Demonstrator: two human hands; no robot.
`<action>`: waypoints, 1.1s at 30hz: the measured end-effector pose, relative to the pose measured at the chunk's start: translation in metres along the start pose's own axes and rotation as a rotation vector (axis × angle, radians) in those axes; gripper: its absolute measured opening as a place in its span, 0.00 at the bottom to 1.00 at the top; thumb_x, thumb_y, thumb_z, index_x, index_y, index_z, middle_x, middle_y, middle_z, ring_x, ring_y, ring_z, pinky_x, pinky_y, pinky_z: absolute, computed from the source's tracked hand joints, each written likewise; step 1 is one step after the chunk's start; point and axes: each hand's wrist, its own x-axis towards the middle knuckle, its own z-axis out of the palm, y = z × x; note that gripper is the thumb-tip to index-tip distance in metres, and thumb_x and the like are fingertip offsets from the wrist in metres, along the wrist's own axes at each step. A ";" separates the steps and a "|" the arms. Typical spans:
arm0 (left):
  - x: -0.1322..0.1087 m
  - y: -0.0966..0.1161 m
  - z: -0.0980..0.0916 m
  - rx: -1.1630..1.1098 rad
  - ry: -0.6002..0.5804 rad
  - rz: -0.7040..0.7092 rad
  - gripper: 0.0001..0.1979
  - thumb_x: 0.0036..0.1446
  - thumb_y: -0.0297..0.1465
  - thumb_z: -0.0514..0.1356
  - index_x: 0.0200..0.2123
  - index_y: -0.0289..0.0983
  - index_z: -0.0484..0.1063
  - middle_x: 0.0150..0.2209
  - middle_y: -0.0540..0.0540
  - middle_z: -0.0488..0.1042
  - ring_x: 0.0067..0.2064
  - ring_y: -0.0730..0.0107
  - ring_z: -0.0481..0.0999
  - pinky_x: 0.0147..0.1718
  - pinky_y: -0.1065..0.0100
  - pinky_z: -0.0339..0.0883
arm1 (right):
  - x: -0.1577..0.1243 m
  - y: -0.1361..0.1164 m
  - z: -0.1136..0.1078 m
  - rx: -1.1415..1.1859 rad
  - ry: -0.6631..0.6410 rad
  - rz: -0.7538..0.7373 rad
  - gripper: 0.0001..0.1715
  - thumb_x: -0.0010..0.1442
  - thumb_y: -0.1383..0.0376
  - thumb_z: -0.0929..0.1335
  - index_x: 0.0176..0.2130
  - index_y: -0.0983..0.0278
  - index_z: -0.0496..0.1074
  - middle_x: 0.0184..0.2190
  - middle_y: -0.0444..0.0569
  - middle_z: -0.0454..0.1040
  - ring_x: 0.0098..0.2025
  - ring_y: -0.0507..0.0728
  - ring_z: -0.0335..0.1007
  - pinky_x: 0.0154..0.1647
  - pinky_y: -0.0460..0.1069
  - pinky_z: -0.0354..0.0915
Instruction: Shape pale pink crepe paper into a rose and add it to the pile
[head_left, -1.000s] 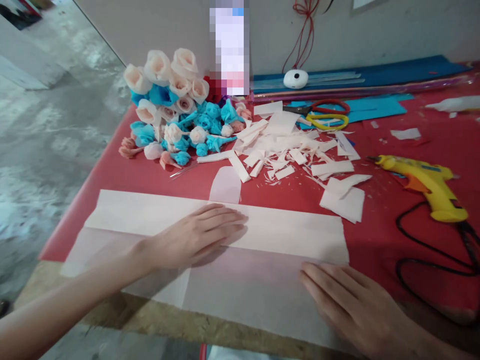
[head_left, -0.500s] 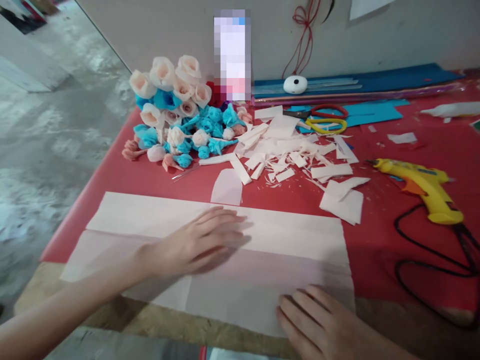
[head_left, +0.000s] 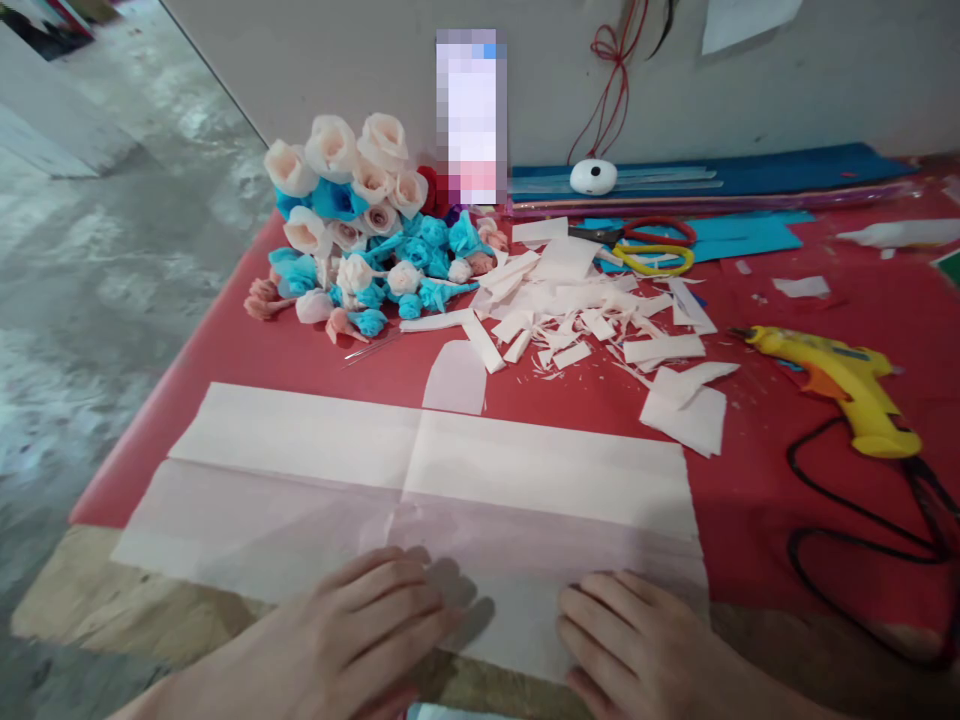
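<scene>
A wide sheet of thin white paper (head_left: 540,455) lies across the near side of the table, creased, with its far strip folded over in a brighter double layer. My left hand (head_left: 375,620) is over its near edge, fingers stretched to the right and casting a shadow on the sheet; the thumb is lower, partly hidden. Near the sheet's lower right, my right hand (head_left: 637,640) rests with fingers flat and slightly bent on the paper. Its thumb is hidden. A small rounded white paper piece (head_left: 456,378) lies just beyond the sheet's far edge.
Paper flowers (head_left: 360,230) are heaped at the back left. White paper scraps (head_left: 577,300) lie beside them, with scissors (head_left: 652,245) behind. A yellow glue gun (head_left: 840,385) and its black cord (head_left: 791,540) occupy the right. A propped phone (head_left: 471,120) stands by the wall.
My left hand has moved back toward me, from the middle of the sheet to its near edge, uncovering the centre crease. My right hand stays about where it was.
</scene>
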 end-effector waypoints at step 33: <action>-0.013 -0.047 -0.029 0.158 0.043 -0.178 0.12 0.60 0.31 0.47 0.40 0.40 0.69 0.35 0.50 0.75 0.35 0.69 0.73 0.29 0.70 0.68 | 0.013 0.051 -0.036 1.081 0.000 0.713 0.07 0.58 0.65 0.60 0.29 0.64 0.64 0.27 0.46 0.67 0.29 0.50 0.65 0.29 0.43 0.65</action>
